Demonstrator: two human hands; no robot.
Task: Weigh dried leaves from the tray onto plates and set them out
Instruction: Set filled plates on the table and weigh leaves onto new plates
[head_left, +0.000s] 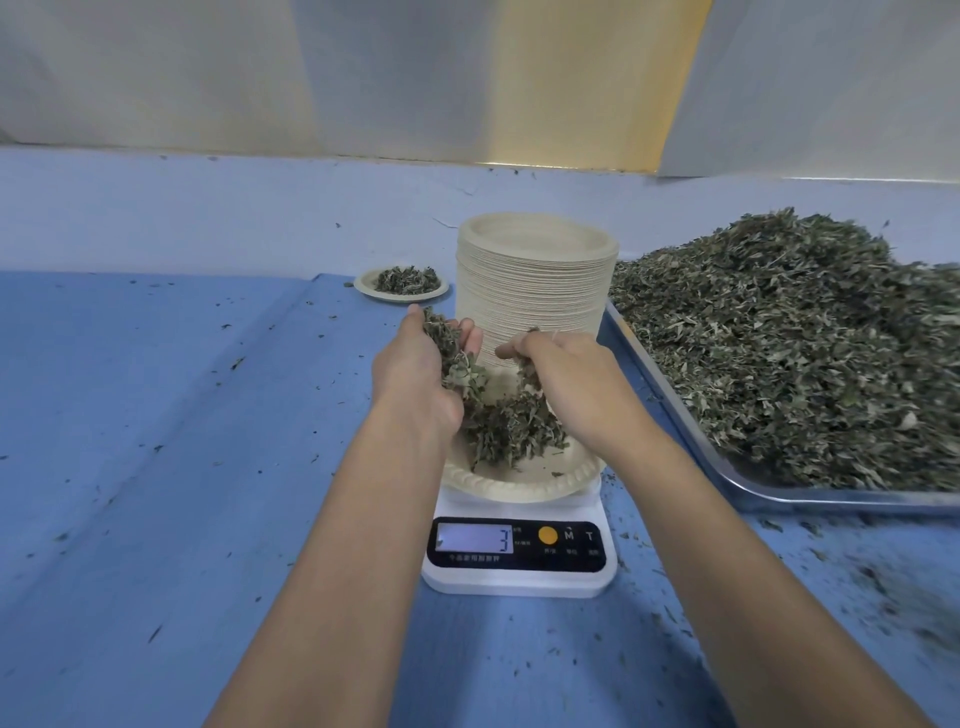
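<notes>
A white digital scale (519, 577) stands in the middle of the blue table, its display reading 3. On it sits a beige paper plate (524, 483) with a small heap of dried leaves (511, 431). Both my hands hover just over this plate. My left hand (415, 374) cups a bunch of leaves, palm turned inward. My right hand (563, 384) holds a smaller clump under curled fingers, and leaves hang down from it onto the heap. A metal tray (737, 483) at the right carries a big mound of dried leaves (789, 338).
A tall stack of paper plates (535, 280) stands right behind the scale. A filled plate (401, 283) lies at the back, left of the stack. Leaf crumbs are scattered over the blue cloth (156, 467), thickest at the front right. A wall closes off the back.
</notes>
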